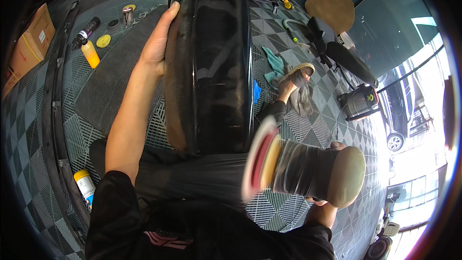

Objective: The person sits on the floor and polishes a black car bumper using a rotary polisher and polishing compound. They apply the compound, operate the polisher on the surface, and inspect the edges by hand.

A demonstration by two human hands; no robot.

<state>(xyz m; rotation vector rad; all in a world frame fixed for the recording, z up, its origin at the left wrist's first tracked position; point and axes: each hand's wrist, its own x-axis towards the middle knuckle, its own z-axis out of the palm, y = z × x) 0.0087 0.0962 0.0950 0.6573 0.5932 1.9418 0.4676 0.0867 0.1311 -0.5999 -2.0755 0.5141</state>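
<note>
A long, glossy black car panel [223,62] stands in front of me, its near end by my lap. Closed on its left edge is my left hand [158,48], with the far fingertips hidden by the panel. My right hand [317,202] wraps round a polisher [305,169] with a dark body and a beige rounded end. Most of that hand is hidden behind the tool. The polisher's round pad [260,160] has red and yellow layers and a blurred pale face. It is turned toward the panel's near right corner; whether they touch I cannot tell.
At left lie a yellow spray bottle [90,54], a dark bottle [87,31], a yellow pad [103,41], a can [127,15] and cardboard boxes [34,43]. Teal cloth [273,65] lies by my sandalled foot [298,76]. A vacuum [358,102] with its hose stands at right.
</note>
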